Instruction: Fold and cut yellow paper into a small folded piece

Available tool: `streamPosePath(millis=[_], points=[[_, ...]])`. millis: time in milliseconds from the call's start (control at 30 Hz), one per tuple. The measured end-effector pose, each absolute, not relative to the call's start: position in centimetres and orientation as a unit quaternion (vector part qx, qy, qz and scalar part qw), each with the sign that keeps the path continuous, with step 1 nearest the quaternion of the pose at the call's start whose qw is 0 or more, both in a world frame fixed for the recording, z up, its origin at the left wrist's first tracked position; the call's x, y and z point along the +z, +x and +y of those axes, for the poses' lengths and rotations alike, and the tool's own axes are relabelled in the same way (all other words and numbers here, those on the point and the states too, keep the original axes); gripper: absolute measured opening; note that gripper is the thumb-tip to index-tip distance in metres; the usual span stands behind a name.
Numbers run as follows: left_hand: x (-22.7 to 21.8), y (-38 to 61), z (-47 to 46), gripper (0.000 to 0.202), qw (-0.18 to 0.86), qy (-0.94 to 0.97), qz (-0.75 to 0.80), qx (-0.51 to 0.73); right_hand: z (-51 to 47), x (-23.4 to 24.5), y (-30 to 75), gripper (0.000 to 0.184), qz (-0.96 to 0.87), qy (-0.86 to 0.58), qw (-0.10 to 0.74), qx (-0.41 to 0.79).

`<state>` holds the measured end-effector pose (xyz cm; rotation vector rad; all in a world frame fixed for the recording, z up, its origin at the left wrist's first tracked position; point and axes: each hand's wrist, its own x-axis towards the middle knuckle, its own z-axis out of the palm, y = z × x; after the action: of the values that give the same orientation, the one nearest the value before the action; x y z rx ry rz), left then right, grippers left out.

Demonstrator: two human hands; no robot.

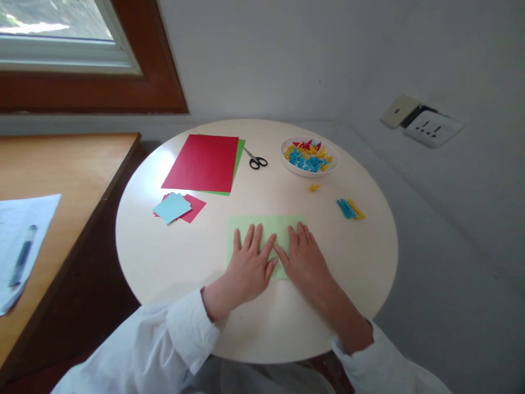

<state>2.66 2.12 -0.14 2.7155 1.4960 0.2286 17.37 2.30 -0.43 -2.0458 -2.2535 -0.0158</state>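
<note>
A light green sheet of paper (268,221) lies flat on the round white table (180,262). My left hand (251,262) rests on its left half, palm down with the fingers spread. On the right half, my right hand (305,257) also lies flat, its thumb stretched out toward the left index finger. Neither hand grips anything. Both hands cover much of the sheet's middle and its lower right part. Small light blue paper squares (172,208) overlap a red paper square (192,208) to the left of the sheet.
Farther back lie a large red sheet (205,164) over a green sheet (238,164), and scissors (256,160). A white bowl (309,173) holds several folded paper pieces; one yellow piece (314,187) lies before it. Blue and yellow folded strips (348,208) sit at right. A wooden desk (74,164) stands left.
</note>
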Motion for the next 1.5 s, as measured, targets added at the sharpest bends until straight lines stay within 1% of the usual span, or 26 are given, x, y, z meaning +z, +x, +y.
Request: streamPosePath(millis=[133,233,300,367,433,467,567,767,867,933,1000,1100,1167,1267,1367,1500], points=[[-0.1,2.6,2.2,0.051,0.028,0.874,0.479,0.073,2.0,0.6,18.9,0.055,-0.762,-0.642,0.067,0.05],[-0.1,2.4,2.2,0.055,0.042,0.876,0.475,0.074,1.7,1.5,21.3,0.053,-0.784,-0.603,0.077,0.126],[0.1,2.3,2.2,0.064,0.054,0.879,0.467,0.073,1.4,1.8,23.1,0.061,-0.806,-0.558,0.075,0.18],[0.4,2.2,2.3,0.079,0.066,0.886,0.454,0.068,0.9,1.8,24.5,0.069,-0.82,-0.532,0.084,0.192],[0.6,2.1,2.3,0.09,0.073,0.891,0.444,0.061,0.4,1.7,25.4,0.065,-0.827,-0.522,0.09,0.187],[0.7,2.1,2.3,0.092,0.075,0.892,0.443,0.058,0.1,1.6,25.6,0.061,-0.829,-0.52,0.096,0.182],[1.1,2.1,2.3,0.086,0.074,0.892,0.442,0.05,-0.4,1.4,25.7,0.05,-0.834,-0.515,0.131,0.15],[1.8,2.1,2.4,0.075,0.064,0.897,0.435,0.037,0.2,0.9,25.5,0.046,-0.845,-0.498,0.193,0.031],[2.1,2.0,2.5,0.069,0.06,0.899,0.432,0.032,0.8,0.7,25.5,0.044,-0.843,-0.492,0.217,-0.005],[2.2,2.0,2.5,0.066,0.058,0.9,0.432,0.027,1.0,1.0,25.7,0.047,-0.844,-0.496,0.202,-0.016],[2.0,2.0,2.5,0.067,0.056,0.9,0.433,0.025,0.9,1.6,26.0,0.05,-0.849,-0.505,0.155,-0.023],[1.4,1.9,2.4,0.076,0.058,0.899,0.433,0.034,0.2,3.3,25.9,0.05,-0.844,-0.528,0.089,-0.033],[0.9,1.9,2.4,0.086,0.059,0.899,0.433,0.043,-0.2,4.4,24.9,0.045,-0.838,-0.536,0.093,-0.027],[0.5,2.0,2.2,0.091,0.049,0.898,0.435,0.05,0.3,5.4,22.1,0.04,-0.816,-0.552,0.168,0.013],[0.2,2.1,2.1,0.084,0.025,0.898,0.435,0.053,1.5,4.7,18.8,0.042,-0.792,-0.568,0.214,0.07],[-0.4,2.1,2.2,0.067,0.0,0.896,0.441,0.053,2.7,2.2,16.7,0.054,-0.782,-0.576,0.179,0.158]])
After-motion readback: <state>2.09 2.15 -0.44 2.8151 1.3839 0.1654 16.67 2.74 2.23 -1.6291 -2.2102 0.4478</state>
